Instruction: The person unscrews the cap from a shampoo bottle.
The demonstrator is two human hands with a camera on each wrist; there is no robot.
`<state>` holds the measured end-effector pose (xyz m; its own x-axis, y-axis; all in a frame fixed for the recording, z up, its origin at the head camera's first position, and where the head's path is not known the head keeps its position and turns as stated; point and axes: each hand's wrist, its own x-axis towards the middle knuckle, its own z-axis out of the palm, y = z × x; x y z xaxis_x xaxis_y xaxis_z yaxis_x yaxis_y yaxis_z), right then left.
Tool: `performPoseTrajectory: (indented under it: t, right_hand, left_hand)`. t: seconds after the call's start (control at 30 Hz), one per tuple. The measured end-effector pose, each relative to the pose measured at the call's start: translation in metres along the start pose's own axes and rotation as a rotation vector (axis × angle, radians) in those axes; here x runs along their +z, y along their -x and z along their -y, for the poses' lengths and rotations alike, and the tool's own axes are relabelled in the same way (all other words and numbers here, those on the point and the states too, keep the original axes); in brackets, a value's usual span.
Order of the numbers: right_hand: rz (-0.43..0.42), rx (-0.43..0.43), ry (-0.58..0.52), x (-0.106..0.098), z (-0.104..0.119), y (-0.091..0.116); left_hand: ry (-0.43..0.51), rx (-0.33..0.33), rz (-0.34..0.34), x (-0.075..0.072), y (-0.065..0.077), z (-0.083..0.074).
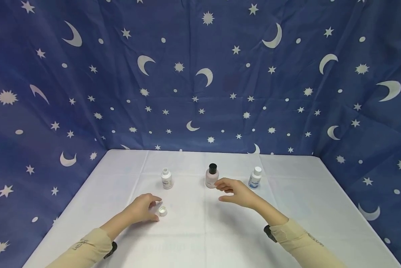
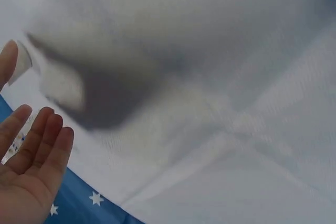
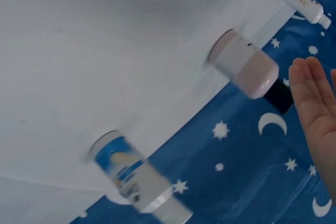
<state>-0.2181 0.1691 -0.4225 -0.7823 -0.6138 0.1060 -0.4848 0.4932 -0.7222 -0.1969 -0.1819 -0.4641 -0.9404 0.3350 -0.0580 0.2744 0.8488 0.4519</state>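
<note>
With 2 grips apart and empty — our left hand and right hand — we do best to pinch the white cap, just off the left thumb, lightly by its sides, minding the pink bottle near the right fingertips.

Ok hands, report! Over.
Left hand open beside round white plastic cap. Right hand open near pink, round-shouldered, black-capped bottle. Nothing visible blocking either hand.

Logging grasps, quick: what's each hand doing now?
Left hand: open, holding nothing, beside the white cap.
Right hand: open, holding nothing, near the pink bottle.
</note>
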Motion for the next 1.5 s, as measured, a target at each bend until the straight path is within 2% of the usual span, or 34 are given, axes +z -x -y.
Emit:
performPoseTrajectory:
  t: [0.13, 0.37, 0.5, 0.63, 0.8, 1.03, 1.2, 1.37, 1.5]
  right_hand:
    - [-0.038, 0.017, -0.049, -0.008, -0.011, 0.013]
    - [-0.093, 0.071, -0.025, -0.021, -0.020, 0.028]
    - [-0.102, 0.073, -0.029, -0.022, -0.026, 0.035]
    - [-0.113, 0.091, -0.043, -0.023, -0.033, 0.037]
    - [-0.172, 0.139, -0.026, -0.022, -0.037, 0.037]
    - [-0.224, 0.123, -0.023, -0.017, -0.038, 0.031]
    - [-0.275, 0.148, -0.047, -0.011, -0.042, 0.027]
    - [-0.265, 0.169, -0.075, -0.005, -0.049, 0.022]
    - [-0.289, 0.170, -0.094, -0.004, -0.052, 0.014]
  left_hand:
    - [-0.017, -0.005, 0.000, -0.014, 0.009, 0.002]
    - [-0.011, 0.092, -0.062, -0.041, 0.015, 0.010]
    - [-0.003, 0.144, -0.118, -0.054, 0.015, 0.011]
    - [0.025, 0.160, -0.165, -0.063, 0.009, 0.003]
    - [0.048, 0.196, -0.161, -0.064, -0.004, -0.012]
    - [0.040, 0.254, -0.127, -0.062, -0.027, -0.037]
    - [0.057, 0.263, -0.126, -0.057, -0.041, -0.055]
    - [0.035, 0.270, -0.138, -0.050, -0.053, -0.070]
    - [0.016, 0.290, -0.154, -0.044, -0.069, -0.083]
